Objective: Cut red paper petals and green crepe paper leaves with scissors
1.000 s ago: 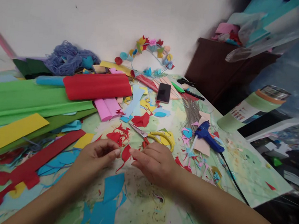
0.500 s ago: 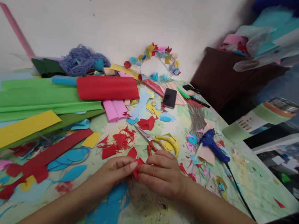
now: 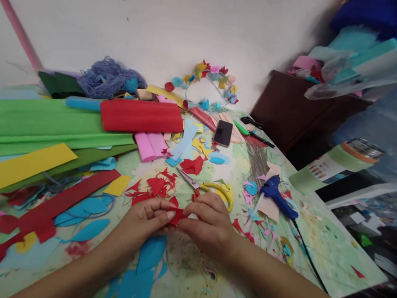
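Observation:
Between my two hands is a small piece of red crepe paper, pinched at both ends. My left hand grips its left end with thumb and fingers; my right hand has the other end, its fingers curled. Just beyond them lie scissors with yellow and red handles, blades pointing away to the left. A heap of red paper scraps sits beyond my left hand, and a cut red piece lies past the scissors. Blue paper strips run toward me below my hands.
Red and green crepe rolls fill the left back. A flower wreath leans on the wall. At right are a phone, a blue glue gun with its cord, thin wires and a green bottle.
My hands have drawn the red paper into a flatter, level position between them, and both have shifted slightly left in view. The camera view has turned a little.

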A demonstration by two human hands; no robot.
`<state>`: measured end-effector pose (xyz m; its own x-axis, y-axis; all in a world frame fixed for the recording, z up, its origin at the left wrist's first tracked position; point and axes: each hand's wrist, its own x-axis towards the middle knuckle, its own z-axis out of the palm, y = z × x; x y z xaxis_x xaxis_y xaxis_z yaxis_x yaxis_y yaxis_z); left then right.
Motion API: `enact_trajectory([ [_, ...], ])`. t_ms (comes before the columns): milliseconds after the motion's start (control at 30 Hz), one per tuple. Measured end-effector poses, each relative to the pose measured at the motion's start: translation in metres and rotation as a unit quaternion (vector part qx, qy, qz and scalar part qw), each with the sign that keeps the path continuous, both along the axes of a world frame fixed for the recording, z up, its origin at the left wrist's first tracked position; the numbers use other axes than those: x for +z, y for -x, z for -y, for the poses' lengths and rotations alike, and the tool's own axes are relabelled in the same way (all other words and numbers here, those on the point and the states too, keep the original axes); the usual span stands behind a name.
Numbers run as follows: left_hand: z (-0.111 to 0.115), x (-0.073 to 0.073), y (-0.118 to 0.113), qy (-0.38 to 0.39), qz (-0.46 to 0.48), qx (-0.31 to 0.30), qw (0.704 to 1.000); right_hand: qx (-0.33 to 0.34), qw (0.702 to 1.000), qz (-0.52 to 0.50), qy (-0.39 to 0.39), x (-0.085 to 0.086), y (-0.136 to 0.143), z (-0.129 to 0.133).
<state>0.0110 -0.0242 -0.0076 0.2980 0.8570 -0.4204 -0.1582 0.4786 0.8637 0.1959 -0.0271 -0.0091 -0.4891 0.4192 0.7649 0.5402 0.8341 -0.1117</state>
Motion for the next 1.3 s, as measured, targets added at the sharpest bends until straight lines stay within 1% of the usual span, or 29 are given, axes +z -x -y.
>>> enact_trajectory([
  [100, 0.0, -0.003, 0.0, -0.015, -0.007, -0.012, 1.0, 0.006, 1.0, 0.002, 0.015, 0.002, 0.002, -0.002],
  [233, -0.002, -0.006, 0.002, -0.033, -0.029, -0.019, 0.999, 0.017, 1.0, -0.005, 0.016, 0.005, 0.002, -0.002],
  [300, -0.004, -0.006, 0.004, -0.057, -0.066, -0.013, 0.996, 0.015, 1.0, -0.02, 0.016, 0.006, 0.001, -0.002],
  [367, -0.007, -0.004, 0.008, -0.109, -0.132, -0.01, 0.985, 0.009, 0.999, -0.03, 0.015, 0.006, -0.001, -0.002],
  [400, -0.008, -0.003, 0.009, -0.155, -0.175, -0.017, 0.972, 0.002, 0.999, -0.036, 0.011, 0.006, -0.002, -0.002],
  [433, -0.009, -0.001, 0.011, -0.213, -0.218, -0.024, 0.952, -0.007, 0.999, -0.043, 0.005, 0.006, -0.003, -0.002],
  [500, -0.007, 0.003, 0.013, -0.335, -0.287, -0.035, 0.897, -0.024, 0.998, -0.059, -0.013, 0.006, -0.004, -0.001],
  [533, -0.006, 0.004, 0.013, -0.374, -0.302, -0.039, 0.876, -0.029, 0.997, -0.065, -0.022, 0.006, -0.005, -0.001],
  [567, -0.003, 0.006, 0.012, -0.386, -0.302, -0.042, 0.87, -0.03, 0.997, -0.067, -0.03, 0.007, -0.005, 0.0],
  [600, 0.0, 0.007, 0.012, -0.37, -0.291, -0.048, 0.881, -0.026, 0.997, -0.065, -0.035, 0.007, -0.005, 0.0],
  [700, 0.007, 0.011, 0.008, -0.241, -0.218, -0.069, 0.943, -0.005, 0.998, -0.044, -0.04, 0.007, -0.003, 0.001],
  [767, 0.007, 0.012, 0.005, -0.186, -0.173, -0.076, 0.964, 0.019, 0.999, -0.025, -0.039, 0.008, -0.001, 0.002],
  [867, 0.004, 0.011, 0.002, -0.173, -0.142, -0.085, 0.971, 0.061, 0.997, 0.003, -0.037, 0.008, 0.002, 0.002],
  [933, 0.001, 0.009, 0.001, -0.169, -0.136, -0.081, 0.973, 0.066, 0.997, 0.017, -0.028, 0.007, 0.003, 0.002],
  [1100, 0.0, 0.005, 0.003, -0.121, -0.11, -0.066, 0.984, 0.032, 0.999, 0.026, -0.001, 0.003, 0.004, 0.001],
  [1200, -0.001, 0.002, 0.003, -0.08, -0.097, -0.036, 0.991, 0.015, 0.999, 0.028, 0.015, 0.002, 0.004, 0.001],
  [1300, 0.0, 0.001, 0.002, -0.044, -0.063, -0.009, 0.997, -0.001, 0.999, 0.016, 0.031, 0.002, 0.003, 0.0],
])
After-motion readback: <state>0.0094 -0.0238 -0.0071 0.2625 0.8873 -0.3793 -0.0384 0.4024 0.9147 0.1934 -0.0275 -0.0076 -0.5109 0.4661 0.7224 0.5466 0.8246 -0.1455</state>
